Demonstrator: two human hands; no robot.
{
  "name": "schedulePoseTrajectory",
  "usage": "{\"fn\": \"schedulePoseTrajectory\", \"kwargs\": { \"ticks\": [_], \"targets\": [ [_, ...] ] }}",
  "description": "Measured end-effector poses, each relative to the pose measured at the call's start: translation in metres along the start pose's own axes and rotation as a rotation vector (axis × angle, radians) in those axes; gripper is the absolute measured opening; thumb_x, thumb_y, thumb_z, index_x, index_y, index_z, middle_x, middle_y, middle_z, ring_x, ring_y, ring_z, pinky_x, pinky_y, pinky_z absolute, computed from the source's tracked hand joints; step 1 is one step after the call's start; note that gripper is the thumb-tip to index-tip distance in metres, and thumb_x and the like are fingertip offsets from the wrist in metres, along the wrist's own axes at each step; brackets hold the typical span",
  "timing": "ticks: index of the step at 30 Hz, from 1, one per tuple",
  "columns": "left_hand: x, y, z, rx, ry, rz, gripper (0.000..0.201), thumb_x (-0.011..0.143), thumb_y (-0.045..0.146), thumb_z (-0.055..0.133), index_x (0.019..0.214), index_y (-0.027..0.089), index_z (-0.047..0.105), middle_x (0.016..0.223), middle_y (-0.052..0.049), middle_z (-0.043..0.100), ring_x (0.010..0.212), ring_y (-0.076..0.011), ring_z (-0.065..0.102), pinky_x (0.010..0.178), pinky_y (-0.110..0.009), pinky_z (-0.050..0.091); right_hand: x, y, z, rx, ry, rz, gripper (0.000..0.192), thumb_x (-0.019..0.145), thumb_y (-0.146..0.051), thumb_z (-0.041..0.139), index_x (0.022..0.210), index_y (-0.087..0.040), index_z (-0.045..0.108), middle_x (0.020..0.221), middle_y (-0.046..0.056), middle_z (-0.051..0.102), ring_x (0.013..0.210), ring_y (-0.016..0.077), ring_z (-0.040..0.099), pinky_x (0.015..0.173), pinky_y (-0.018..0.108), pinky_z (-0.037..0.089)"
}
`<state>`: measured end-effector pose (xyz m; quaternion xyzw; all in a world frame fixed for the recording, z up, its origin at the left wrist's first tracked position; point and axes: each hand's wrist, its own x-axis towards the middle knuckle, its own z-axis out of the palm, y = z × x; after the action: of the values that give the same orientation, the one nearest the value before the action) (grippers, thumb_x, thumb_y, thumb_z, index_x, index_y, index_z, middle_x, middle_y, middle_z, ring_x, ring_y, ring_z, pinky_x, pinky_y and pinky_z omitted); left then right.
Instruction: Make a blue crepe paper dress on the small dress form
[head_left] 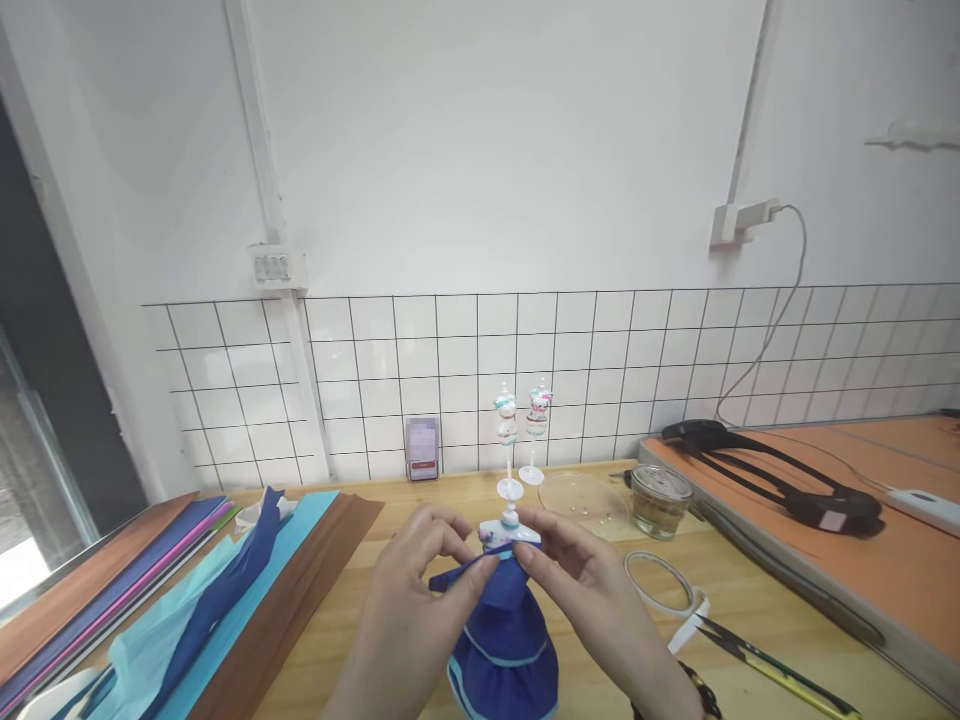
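A small white dress-form mannequin (511, 530) with coloured patterning stands in front of me, wearing a dark blue doll dress (506, 635) with light blue trim on its tiered skirt. My left hand (420, 590) pinches the fabric at the left of the bodice, thumb at the upper edge; a loose blue flap sticks out to the left there. At the right side of the chest, my right hand (581, 585) has its thumb pressed on the bodice edge, with its fingers behind the form. The back of the mannequin is hidden.
Two small mannequins (507, 425) (538, 420) stand behind. Right of them are a clear dish (577, 492), a glass jar (660, 500), a coiled cable (660, 583) and tweezers (780, 668). Fabric sheets (247, 620) lie left; a phone (422, 447) leans on the wall.
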<state>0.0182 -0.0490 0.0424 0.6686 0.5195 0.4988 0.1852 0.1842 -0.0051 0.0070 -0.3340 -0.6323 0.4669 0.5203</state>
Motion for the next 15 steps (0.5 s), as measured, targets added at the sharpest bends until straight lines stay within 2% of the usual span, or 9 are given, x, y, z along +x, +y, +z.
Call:
{"fn": "schedulePoseTrajectory", "kwargs": {
  "ticks": [5, 9, 15],
  "targets": [
    [-0.0012, 0.0007, -0.0017, -0.074, -0.042, -0.048, 0.022, 0.078, 0.031, 0.060, 0.060, 0.021, 0.052, 0.095, -0.005, 0.067, 0.090, -0.0226, 0.063, 0.068, -0.029, 0.051, -0.0003, -0.0046, 0.0006, -0.066, -0.062, -0.064, 0.030, 0.081, -0.041, 0.061, 0.104, -0.022, 0.068, 0.099, 0.009, 0.067, 0.095, 0.0266, 0.059, 0.087, 0.044, 0.046],
    [-0.0009, -0.0015, -0.0024, -0.183, -0.013, -0.080, 0.025, 0.076, 0.031, 0.061, 0.057, 0.021, 0.050, 0.085, -0.005, 0.071, 0.082, -0.0221, 0.067, 0.073, -0.033, 0.053, -0.0003, -0.0023, 0.0011, -0.001, -0.089, -0.055, 0.029, 0.080, -0.040, 0.064, 0.103, -0.023, 0.069, 0.099, 0.009, 0.069, 0.093, 0.0251, 0.061, 0.088, 0.043, 0.046],
    [-0.0011, -0.0015, -0.0065, -0.153, -0.015, -0.175, 0.024, 0.075, 0.039, 0.062, 0.061, 0.020, 0.060, 0.063, -0.002, 0.066, 0.065, -0.0205, 0.064, 0.060, -0.031, 0.054, 0.0004, -0.0032, 0.0010, 0.142, -0.195, 0.017, 0.031, 0.080, -0.037, 0.066, 0.110, -0.029, 0.066, 0.103, 0.005, 0.071, 0.092, 0.0208, 0.064, 0.085, 0.035, 0.049]
  ]
}}
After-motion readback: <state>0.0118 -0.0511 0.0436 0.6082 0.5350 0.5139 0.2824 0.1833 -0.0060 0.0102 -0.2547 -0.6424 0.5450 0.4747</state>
